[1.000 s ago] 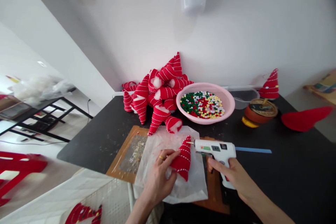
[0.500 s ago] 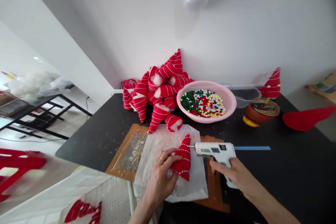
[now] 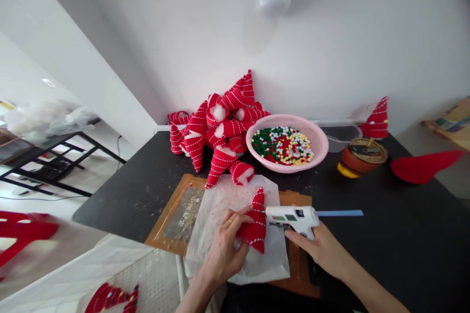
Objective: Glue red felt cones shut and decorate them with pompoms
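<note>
My left hand (image 3: 226,242), a ring on one finger, is closed on a red felt cone (image 3: 257,225) with white stitched-looking stripes, its tip pointing away from me. The cone rests over a white sheet (image 3: 273,254). In my right hand (image 3: 323,247) is a white glue gun (image 3: 293,217), fingers wrapped round its handle. The gun's nozzle meets the right side of the cone; whether it touches the felt I cannot tell. A pale blue glue stick (image 3: 341,213) sticks out of the gun's back end.
Striped red cones (image 3: 223,127) with white stuffing are heaped at the back. Right of them stands a pink basket (image 3: 323,149) of coloured pompoms. Farther right are a brown round pot (image 3: 363,159), a finished-looking cone (image 3: 378,122) and a plain red felt piece (image 3: 426,165). A white basket (image 3: 161,279) stands lower left.
The glue gun has moved left and slightly down, its nozzle now nearer the middle of the cone. My left hand still holds the cone in about the same place.
</note>
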`<state>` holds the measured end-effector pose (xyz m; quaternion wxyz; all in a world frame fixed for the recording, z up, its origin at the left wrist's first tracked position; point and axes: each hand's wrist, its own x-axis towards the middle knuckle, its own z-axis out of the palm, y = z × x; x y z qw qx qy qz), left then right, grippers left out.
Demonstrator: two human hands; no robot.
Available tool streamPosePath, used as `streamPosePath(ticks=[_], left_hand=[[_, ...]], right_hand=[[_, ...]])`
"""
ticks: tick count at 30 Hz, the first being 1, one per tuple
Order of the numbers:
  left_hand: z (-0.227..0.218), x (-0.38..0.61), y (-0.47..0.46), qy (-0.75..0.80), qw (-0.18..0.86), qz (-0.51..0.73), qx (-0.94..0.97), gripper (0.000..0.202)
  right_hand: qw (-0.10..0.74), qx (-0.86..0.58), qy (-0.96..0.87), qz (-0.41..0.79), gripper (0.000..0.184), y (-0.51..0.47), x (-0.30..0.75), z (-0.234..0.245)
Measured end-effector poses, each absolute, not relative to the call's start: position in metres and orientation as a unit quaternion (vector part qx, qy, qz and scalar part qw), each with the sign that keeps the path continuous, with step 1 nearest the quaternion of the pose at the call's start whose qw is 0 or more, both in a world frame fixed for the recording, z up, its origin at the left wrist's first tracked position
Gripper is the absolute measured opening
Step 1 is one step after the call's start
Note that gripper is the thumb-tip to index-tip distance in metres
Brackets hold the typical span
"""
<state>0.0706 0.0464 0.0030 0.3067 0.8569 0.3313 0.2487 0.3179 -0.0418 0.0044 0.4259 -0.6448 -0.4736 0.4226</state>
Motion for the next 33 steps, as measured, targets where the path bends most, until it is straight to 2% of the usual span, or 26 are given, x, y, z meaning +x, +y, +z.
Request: streamPosePath(ticks=[13,21,33], left_hand=[[0.009,0.071,0.049,0.316,0.319,0.230,0.863,0.052],[0.007,0.070,0.051,0.291,0.325,0.227,0.871,0.069],[0.000,0.068,0.052,0.272,0.321,0.200,0.885,0.069]], right_hand=[[0.398,-0.635,-0.526,0.402,0.038,-0.046,0.322,0.004],[0.400,-0.642,-0.515,0.403,0.036,-0.049,0.320,0.007],[0.400,-0.656,-0.486,0.416,0.041,-0.052,0.321,0.006]])
